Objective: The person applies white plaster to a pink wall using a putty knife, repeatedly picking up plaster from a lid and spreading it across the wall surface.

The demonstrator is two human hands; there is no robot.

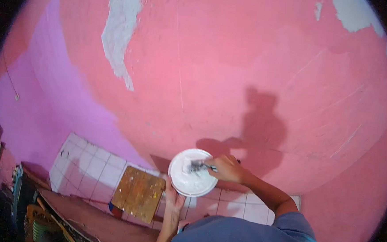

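A round white lid-like plate (200,189) with a raised rim is held up in front of the pink wall. My left hand (174,196) grips its lower left edge, fingers partly hidden beneath it. White paste (188,164) is spread over the plate. My right hand (227,168) is closed around the handle of a putty knife (197,166). The knife's blade rests on or just above the paste, slightly blurred, so contact is hard to tell.
The pink wall (224,56) has a pale patch (119,27) and thin light lines; purple paint (50,76) covers its left part. A paint-spotted wooden stool (138,193) stands on the white tiled floor (91,163). Dark furniture (81,220) occupies the lower left.
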